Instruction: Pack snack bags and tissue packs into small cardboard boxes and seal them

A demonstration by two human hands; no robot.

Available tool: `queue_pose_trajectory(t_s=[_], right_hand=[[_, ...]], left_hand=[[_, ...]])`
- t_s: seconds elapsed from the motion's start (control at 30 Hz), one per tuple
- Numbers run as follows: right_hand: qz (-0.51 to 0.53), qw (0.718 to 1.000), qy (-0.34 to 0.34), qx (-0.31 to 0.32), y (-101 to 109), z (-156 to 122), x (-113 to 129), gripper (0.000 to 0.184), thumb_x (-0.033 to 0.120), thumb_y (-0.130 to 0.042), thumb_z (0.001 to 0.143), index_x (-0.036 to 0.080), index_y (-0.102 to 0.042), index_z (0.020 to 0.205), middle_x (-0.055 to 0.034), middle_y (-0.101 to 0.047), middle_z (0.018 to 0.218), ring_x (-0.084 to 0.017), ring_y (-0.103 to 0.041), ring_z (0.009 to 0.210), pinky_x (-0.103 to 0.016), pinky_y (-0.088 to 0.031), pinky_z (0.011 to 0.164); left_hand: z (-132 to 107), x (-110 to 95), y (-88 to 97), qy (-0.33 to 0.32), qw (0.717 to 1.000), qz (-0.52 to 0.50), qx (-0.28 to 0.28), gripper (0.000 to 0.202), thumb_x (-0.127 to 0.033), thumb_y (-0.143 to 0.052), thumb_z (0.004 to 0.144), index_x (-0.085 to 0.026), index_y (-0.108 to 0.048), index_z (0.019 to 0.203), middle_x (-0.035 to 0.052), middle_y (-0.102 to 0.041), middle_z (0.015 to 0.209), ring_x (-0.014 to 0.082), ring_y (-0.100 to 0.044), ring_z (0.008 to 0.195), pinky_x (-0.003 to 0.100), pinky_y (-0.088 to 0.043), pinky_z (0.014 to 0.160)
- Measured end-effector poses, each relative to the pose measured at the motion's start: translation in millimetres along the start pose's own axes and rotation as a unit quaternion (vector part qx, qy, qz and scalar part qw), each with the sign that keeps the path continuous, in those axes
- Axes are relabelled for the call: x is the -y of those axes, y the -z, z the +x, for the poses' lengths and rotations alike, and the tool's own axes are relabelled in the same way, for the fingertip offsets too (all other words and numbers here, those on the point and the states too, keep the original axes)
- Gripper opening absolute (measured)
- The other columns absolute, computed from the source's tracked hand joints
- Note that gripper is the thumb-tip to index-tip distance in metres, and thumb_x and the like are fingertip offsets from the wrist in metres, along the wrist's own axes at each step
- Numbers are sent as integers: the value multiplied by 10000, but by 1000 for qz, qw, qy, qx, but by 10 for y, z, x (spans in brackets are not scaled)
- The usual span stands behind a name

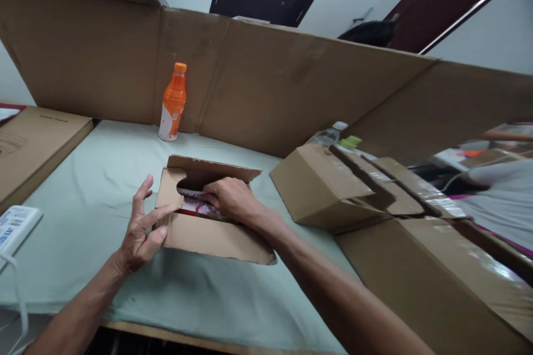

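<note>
A small open cardboard box lies on the pale green table cover. My left hand rests against the box's left corner, fingers spread and open, thumb on the front wall. My right hand reaches inside the box, fingers curled down onto a red and white packet that lies in it. Whether the fingers grip the packet or only press on it is hidden by the hand.
An orange drink bottle stands at the back by a tall cardboard screen. Flattened and folded boxes lie to the right, a flat carton to the left, a white device at the left edge.
</note>
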State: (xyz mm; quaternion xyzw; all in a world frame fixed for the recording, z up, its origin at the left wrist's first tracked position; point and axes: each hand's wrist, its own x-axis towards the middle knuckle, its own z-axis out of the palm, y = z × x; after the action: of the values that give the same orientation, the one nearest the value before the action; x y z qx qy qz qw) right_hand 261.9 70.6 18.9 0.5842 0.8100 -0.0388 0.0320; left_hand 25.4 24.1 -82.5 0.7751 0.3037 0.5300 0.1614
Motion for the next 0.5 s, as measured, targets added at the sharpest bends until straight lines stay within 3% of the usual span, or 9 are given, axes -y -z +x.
queue_pose_trajectory(t_s=[0.1,0.17,0.23,0.33,0.43,0.5], right_hand=[[78,992,13,-94,-37,-97,-31,287,162,-522,937,239,-798,924,-62,-817,1012,-250,-758,951,-322,-532,783],[184,961,25,-204,-25,-230,-100,259,202,-535,920,234,-788,871,-43,-810,925,-221,-747,863,-317,-544,778],[290,909,12,-297,24,-391,-197,214,308,-594,898,235,-772,805,-29,-780,803,-206,-716,740,-311,-552,696],[412,818,-59,-398,148,-643,-405,196,428,-714,818,241,-752,772,-6,-720,700,-178,-642,606,-291,-517,559],[476,708,-123,-507,241,-906,-698,189,421,-803,742,248,-723,742,12,-656,664,-145,-577,557,-285,-502,542],[491,644,-151,-567,216,-1091,-918,193,414,-826,716,263,-705,729,19,-618,651,-142,-554,537,-297,-502,532]], left_hand=[[-13,11,-3,15,1000,2,15,422,-221,-482,934,-252,-694,1297,51,-155,1756,381,-250,1580,598,-329,1220],[-8,16,-1,12,1000,4,18,446,-241,-473,940,-255,-658,1346,76,-185,1744,389,-271,1568,602,-338,1210],[-1,25,4,4,1000,0,17,497,-248,-477,950,-278,-579,1435,89,-196,1737,385,-281,1564,596,-353,1201],[3,55,12,1,1000,-18,7,629,-266,-502,958,-320,-397,1576,99,-197,1731,366,-273,1570,584,-343,1214],[-7,83,16,14,1000,-24,-2,711,-301,-511,964,-313,-274,1634,127,-207,1722,372,-259,1575,609,-302,1234],[-13,78,10,19,1000,-10,-9,700,-313,-511,971,-299,-278,1631,142,-222,1714,387,-245,1578,628,-301,1230]])
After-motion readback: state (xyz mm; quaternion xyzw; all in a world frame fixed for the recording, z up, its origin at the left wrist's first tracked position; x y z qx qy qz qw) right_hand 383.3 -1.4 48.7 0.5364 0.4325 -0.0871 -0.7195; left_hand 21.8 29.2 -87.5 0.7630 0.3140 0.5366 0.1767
